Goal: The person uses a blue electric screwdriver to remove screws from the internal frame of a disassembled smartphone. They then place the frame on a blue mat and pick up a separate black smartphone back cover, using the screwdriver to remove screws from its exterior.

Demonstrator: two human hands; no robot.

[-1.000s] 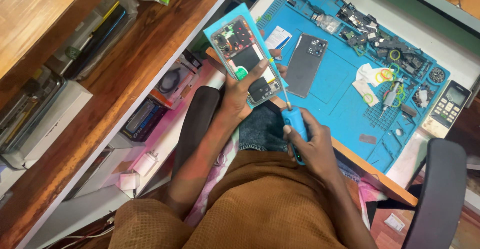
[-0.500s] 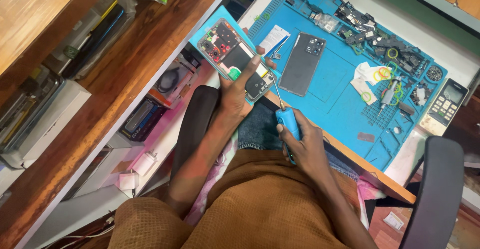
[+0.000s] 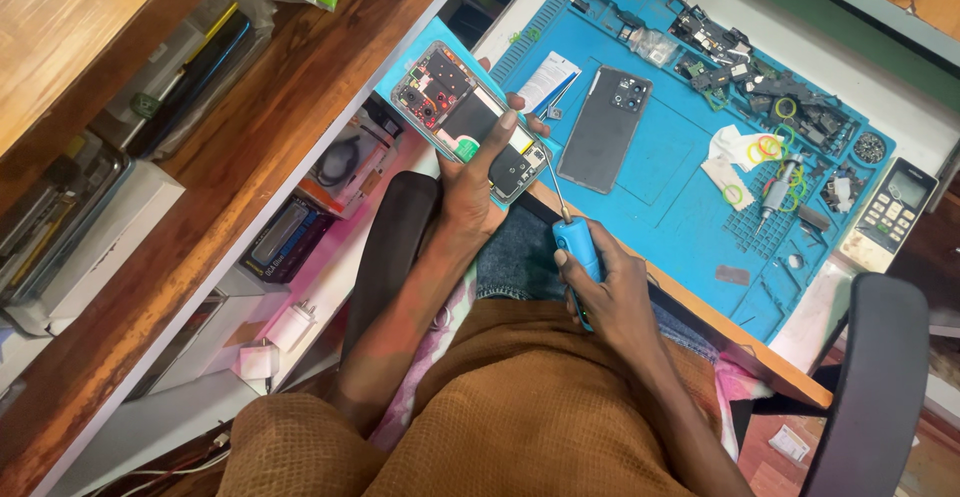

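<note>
- My left hand (image 3: 470, 192) grips the opened phone (image 3: 467, 120); my right hand (image 3: 612, 292) grips the blue screwdriver (image 3: 572, 237), tip at its lower edge.
- Back cover (image 3: 604, 128) already off, lying on the blue mat (image 3: 660, 182); boards remain inside.

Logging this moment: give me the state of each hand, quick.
Left hand: closed around the opened phone, holding it up.
Right hand: closed around the blue screwdriver, tip at the phone's lower edge.

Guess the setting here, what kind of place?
Most likely a phone repair bench. The left hand holds an opened phone with its insides exposed, the right hand works a blue screwdriver at it, and a blue repair mat carries a removed back cover and small loose parts.
</note>
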